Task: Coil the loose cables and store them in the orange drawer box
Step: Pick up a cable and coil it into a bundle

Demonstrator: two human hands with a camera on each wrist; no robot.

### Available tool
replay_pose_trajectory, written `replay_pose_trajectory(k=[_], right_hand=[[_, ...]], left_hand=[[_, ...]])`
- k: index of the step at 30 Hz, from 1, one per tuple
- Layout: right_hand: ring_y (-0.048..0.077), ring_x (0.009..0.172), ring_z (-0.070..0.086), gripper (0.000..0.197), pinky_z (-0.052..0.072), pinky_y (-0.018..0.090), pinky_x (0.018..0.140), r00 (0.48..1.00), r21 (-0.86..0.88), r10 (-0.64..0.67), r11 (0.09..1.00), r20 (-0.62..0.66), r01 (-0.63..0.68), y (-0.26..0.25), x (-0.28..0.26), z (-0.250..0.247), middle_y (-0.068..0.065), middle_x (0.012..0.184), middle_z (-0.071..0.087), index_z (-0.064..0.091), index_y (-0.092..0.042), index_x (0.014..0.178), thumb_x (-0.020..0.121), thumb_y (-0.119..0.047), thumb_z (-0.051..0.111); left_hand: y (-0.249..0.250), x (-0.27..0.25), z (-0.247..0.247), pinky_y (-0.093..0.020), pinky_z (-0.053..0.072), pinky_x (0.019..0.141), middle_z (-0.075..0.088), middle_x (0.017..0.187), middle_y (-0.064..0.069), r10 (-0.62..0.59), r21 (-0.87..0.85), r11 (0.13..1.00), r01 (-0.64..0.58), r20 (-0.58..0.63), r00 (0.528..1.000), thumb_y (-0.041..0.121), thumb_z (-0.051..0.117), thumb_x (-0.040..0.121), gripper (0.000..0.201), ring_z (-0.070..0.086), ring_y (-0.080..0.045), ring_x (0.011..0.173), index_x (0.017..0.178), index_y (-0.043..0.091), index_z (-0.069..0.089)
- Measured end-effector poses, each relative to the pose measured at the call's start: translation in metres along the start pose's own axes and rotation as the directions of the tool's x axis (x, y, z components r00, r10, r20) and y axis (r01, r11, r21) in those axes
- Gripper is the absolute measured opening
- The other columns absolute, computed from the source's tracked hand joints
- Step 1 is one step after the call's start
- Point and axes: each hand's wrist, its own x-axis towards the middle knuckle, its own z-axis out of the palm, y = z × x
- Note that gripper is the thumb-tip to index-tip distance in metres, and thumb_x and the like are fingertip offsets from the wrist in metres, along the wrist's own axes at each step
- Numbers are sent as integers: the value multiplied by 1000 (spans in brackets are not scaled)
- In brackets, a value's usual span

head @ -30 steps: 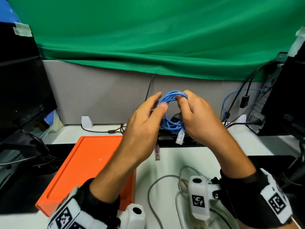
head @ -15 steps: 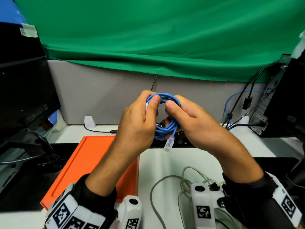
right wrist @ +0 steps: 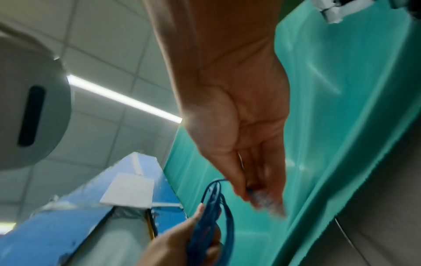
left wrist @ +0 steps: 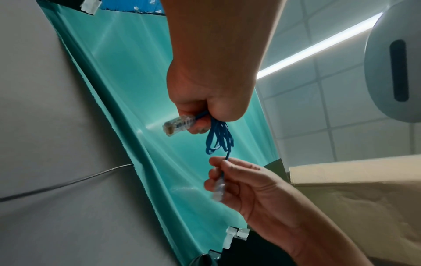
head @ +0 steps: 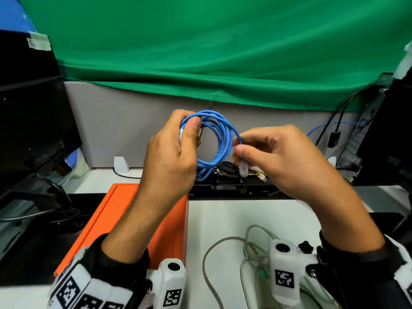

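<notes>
A blue network cable (head: pixel 219 139) is wound into a coil of several loops, held in the air above the desk's back edge. My left hand (head: pixel 178 152) grips the coil's left side, thumb pressed on the loops; one clear plug (left wrist: pixel 178 124) sticks out of its fist. My right hand (head: pixel 274 152) pinches the cable's free end beside the coil, its clear plug (head: pixel 243 168) hanging below the fingers. In the right wrist view that plug (right wrist: pixel 264 199) is blurred. The orange drawer box (head: pixel 124 221) lies under my left forearm, top face closed.
Loose grey cables (head: pixel 225 259) lie on the white desk (head: pixel 223 219) near my right wrist. A black strip (head: pixel 231 186) with more cables runs behind the hands. Black monitors (head: pixel 33 121) flank both sides; a grey partition and green cloth (head: pixel 211 52) close the back.
The hands have drawn apart. My right hand moved right, off the coil, pulling the free end with its plug out sideways. The coil now shows as an open ring in my left hand.
</notes>
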Motion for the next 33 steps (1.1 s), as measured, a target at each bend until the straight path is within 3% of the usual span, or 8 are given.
replay_pose_trajectory(k=[2,4,9,16,21,26,29,33], right_hand=[[5,74,66,11,51,21,74,980,-86,-53,996,-194,37,-1,3,4,-5,80,71,74,-30,85,93,-22,71],[4,69,68,11,55,22,70,965,194,29,981,-259,22,-2,6,15,-5,78,73,76,-24,88,93,-16,70],[12,64,68,12,55,21,61,971,802,227,593,-80,-72,-10,10,36,0,71,73,72,-10,89,92,-2,63],[18,74,66,17,55,26,72,964,886,210,400,162,-235,-13,9,40,2,69,69,72,-10,88,88,-2,57],[22,79,53,49,40,35,86,936,930,128,136,327,-343,-17,8,38,3,69,55,74,-4,96,90,-47,51],[10,78,58,12,51,23,77,981,821,117,538,156,-194,-15,5,47,-3,82,61,66,-12,105,93,-12,65],[16,98,70,21,55,42,95,996,485,84,870,39,-92,-7,5,51,-2,103,73,65,-23,115,98,-30,56],[22,94,76,34,60,41,89,983,471,91,868,160,-157,-7,2,34,3,116,75,52,-29,139,106,-21,48]], left_hand=[[4,-1,1,-40,43,48,50,61,9,-51,-138,989,58,53,997,35,42,104,23,49,-17,54,90,25,57],[8,-4,6,-41,36,44,43,59,9,-104,-313,940,135,113,988,33,41,105,24,40,-20,54,93,22,59],[13,-7,8,-38,40,50,49,63,3,-46,-236,971,47,12,999,33,42,104,23,45,-19,52,96,20,59],[12,-7,6,-38,43,55,54,65,-2,55,7,999,-54,-70,996,28,43,106,18,52,-19,56,100,21,59],[9,-8,7,-14,29,50,39,56,14,77,151,987,-57,-130,989,26,44,106,20,41,-2,49,102,13,58],[2,-4,6,-27,28,55,49,62,13,47,119,992,-36,-96,994,28,44,104,19,41,-11,56,102,15,58],[1,-3,6,-29,38,58,57,65,13,15,94,996,-8,-76,997,30,44,104,21,51,-13,62,103,17,60],[-6,4,-5,-35,44,62,60,68,2,11,77,997,-3,-106,994,32,46,104,19,54,-16,62,97,21,59]])
